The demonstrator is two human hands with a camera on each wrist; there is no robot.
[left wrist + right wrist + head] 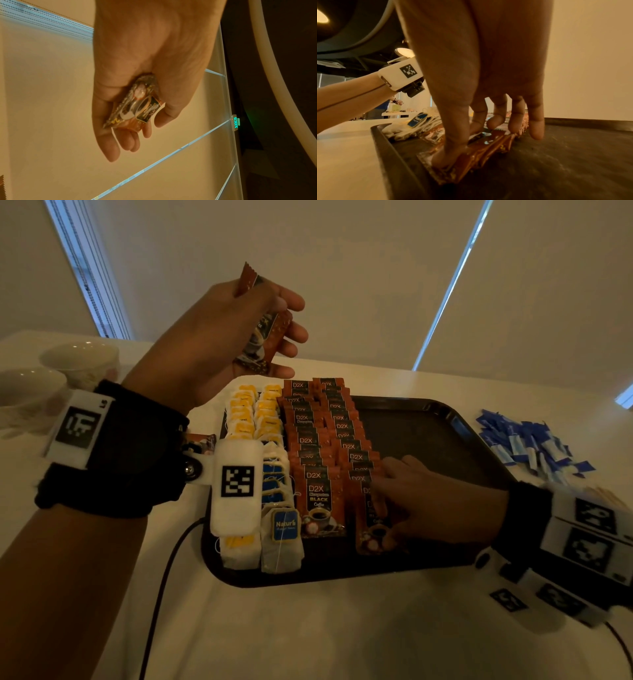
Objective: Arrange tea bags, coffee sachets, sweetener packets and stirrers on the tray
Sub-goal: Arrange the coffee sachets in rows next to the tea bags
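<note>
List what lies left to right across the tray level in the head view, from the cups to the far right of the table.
White cups → tea bags in rows → coffee sachets in rows, right hand pressing on the right row → bare part of the tray → blue sweetener packets piled on the table.

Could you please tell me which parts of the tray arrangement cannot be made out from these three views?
- Head view: the left wrist camera housing covers part of the tea bags.
- Head view: the right hand hides the front coffee sachet print.
- Head view: the stirrers behind the right wrist are too blurred to identify.
- Left wrist view: how many sachets the left hand grips is unclear.
- Right wrist view: the blue sweetener packets are out of frame.
</note>
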